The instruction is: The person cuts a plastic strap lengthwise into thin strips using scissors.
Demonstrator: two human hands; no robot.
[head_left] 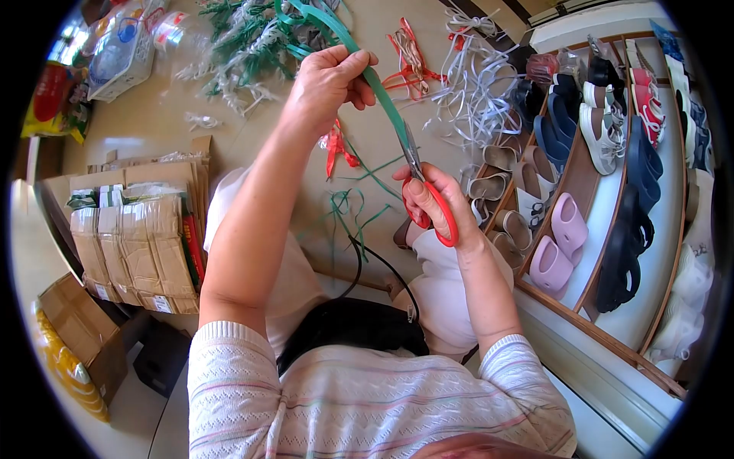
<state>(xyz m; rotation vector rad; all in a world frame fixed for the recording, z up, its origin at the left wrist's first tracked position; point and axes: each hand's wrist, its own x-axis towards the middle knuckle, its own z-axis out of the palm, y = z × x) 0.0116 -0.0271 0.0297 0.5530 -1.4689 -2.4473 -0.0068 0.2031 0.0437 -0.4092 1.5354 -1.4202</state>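
My left hand [330, 83] is closed around a long green plastic strap [388, 103], fingers wrapped and thumb on top. From there the strap runs down to the blades of red-handled scissors [442, 210], whose tips meet its lower end. My right hand [445, 200] grips the scissors by their handles. Whether the blades have cut through the strap, I cannot tell. Thin green strips [359, 218] lie below, between my legs, near a red ribbon scrap [336, 149].
A heap of green and white strips [252, 46] lies ahead. White ribbons [482, 92] are tangled at upper right, beside red ones [413, 61]. A shoe rack [577, 321] stands close on my right. Flattened cardboard [130, 252] leans on my left. A black bag [352, 333] rests on my lap.
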